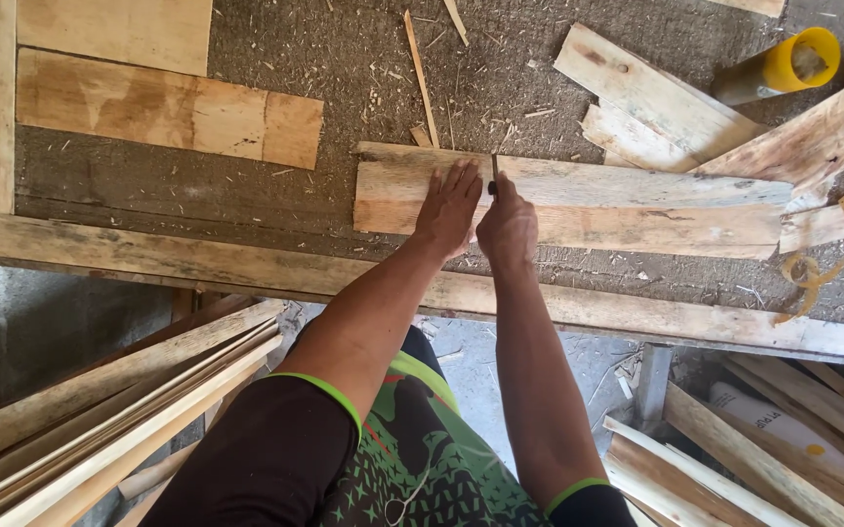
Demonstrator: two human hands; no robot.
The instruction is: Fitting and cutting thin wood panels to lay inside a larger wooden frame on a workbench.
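A pale wooden board (pixel 637 205) lies flat across the dusty workbench (pixel 246 210), with a second plank (pixel 578 178) butted along its far edge. My left hand (pixel 449 205) presses flat on the board's left part, fingers spread. My right hand (pixel 507 229) sits just beside it, closed around a thin dark pencil (pixel 494 174) whose tip points away from me and touches the wood.
Several loose planks (pixel 666 102) pile at the back right beside a yellow-capped bottle (pixel 783 63). Flat boards (pixel 168 112) lie at the back left. The bench's front rail (pixel 637 312) runs across. Thin strips (pixel 109 410) lean lower left; more offcuts (pixel 754 439) lower right.
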